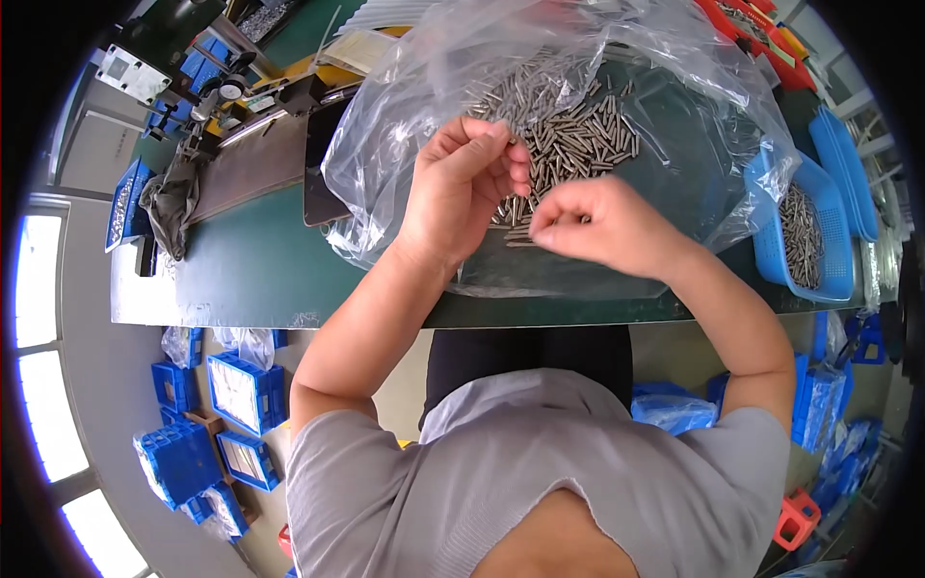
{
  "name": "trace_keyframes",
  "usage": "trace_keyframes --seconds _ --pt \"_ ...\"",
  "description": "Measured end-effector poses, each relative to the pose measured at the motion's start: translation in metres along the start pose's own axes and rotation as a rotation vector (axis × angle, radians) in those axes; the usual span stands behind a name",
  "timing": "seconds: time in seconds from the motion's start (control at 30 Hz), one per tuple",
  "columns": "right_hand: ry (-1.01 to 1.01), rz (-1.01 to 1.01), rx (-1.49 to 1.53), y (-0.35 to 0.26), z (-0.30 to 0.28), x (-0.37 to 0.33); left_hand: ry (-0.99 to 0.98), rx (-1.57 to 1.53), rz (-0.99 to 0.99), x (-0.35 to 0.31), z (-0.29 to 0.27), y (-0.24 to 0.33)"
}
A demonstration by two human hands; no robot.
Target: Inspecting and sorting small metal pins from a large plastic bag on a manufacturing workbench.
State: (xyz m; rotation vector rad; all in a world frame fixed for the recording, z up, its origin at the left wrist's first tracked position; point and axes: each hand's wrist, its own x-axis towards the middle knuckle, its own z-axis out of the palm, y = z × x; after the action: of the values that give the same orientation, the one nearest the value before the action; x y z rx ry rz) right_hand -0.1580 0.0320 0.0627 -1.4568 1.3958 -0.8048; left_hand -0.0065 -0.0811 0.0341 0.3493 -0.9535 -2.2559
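A large clear plastic bag [385,144] lies spread on the green table, with a heap of small metal pins [578,135] on it. Over the near left side of the heap, my left hand [458,183] is closed in a pinch, thumb against forefinger. A tiny dark bit shows at its fingertips, too small to name. My right hand [612,226] hovers at the heap's near edge, fingers curled together and slightly blurred. Something small and dark shows between them, but I cannot make out what it is. A few loose pins lie just left of its fingertips.
At the right stands a blue basket [843,255] with more metal pins, beside stacked blue trays [843,169]. A red bin [785,63] is at the far right. A metal fixture [231,87] and a grey cloth [171,207] occupy the left. Blue crates [183,458] sit on the floor.
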Motion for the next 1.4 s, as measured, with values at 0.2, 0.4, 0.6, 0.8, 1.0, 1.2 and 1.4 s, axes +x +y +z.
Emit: trace_keyframes --seconds 0.2,0.4,0.6,0.8,1.0,1.2,1.4 --pt "0.134 -0.474 -0.948 0.01 0.033 0.004 0.002 0.005 -0.02 0.002 -0.001 -0.001" --pt "0.046 -0.355 -1.179 0.005 0.035 0.005 0.018 -0.016 -0.058 0.005 0.01 -0.006" --pt "0.057 -0.606 -1.328 -0.007 0.043 0.002 -0.031 0.005 0.005 -0.002 -0.009 -0.007" --pt "0.175 -0.393 -0.947 -0.008 0.013 -0.021 0.035 0.057 -0.035 -0.004 0.003 -0.007" --pt "0.17 -0.268 -0.8 0.0 -0.004 -0.024 -0.001 -0.002 -0.013 0.007 0.001 -0.009" --pt "0.083 -0.319 -0.905 -0.001 0.02 -0.004 -0.008 0.011 -0.022 0.003 -0.006 -0.004" --pt "0.038 -0.389 -1.312 -0.001 0.045 0.007 0.018 0.022 -0.007 0.005 0.001 -0.007"
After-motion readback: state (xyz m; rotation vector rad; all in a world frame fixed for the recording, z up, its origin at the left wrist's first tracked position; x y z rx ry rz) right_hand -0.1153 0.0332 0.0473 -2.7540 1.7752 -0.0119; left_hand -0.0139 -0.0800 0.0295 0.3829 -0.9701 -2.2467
